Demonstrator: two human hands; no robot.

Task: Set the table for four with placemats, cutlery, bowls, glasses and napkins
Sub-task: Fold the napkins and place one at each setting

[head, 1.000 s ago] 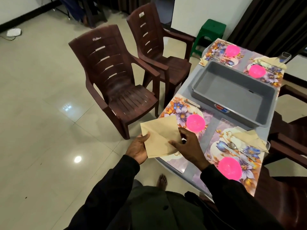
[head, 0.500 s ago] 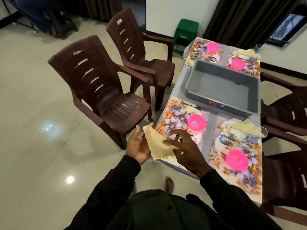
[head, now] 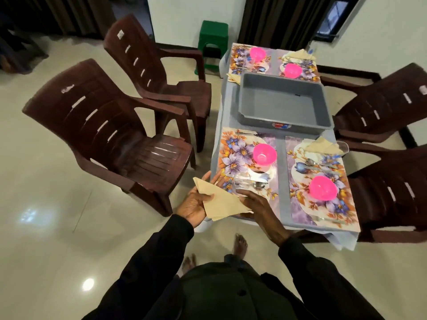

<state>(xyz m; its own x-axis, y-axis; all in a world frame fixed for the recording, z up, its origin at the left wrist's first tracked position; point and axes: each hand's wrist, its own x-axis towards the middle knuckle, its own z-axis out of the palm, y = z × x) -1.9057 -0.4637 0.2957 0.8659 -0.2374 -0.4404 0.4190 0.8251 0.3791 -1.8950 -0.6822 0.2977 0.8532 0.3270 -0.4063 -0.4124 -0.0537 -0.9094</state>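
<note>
I hold a beige napkin (head: 221,202) folded into a triangle, just off the table's near left corner. My left hand (head: 196,204) lies palm up under it with the thumb pressed on top. My right hand (head: 256,204) pinches its right corner. Just beyond, the near left floral placemat (head: 233,153) carries a pink bowl (head: 264,153), a clear glass (head: 242,181) and a spoon (head: 258,185). The near right placemat (head: 300,204) has a pink bowl (head: 323,188), a folded napkin (head: 323,146), a glass (head: 343,146) and cutlery (head: 312,162). Two far placemats hold pink bowls (head: 257,53) (head: 293,70) and napkins.
A grey plastic tub (head: 284,125) sits mid-table between the near and far settings. Brown plastic chairs stand on the left (head: 111,135) (head: 157,65) and on the right (head: 381,107) (head: 392,192). A green stool (head: 212,42) is by the far wall. My bare feet are on the tiled floor.
The napkin went from a wider, part-open sheet to a narrower folded triangle between my hands. My view has swung right, bringing the whole table in.
</note>
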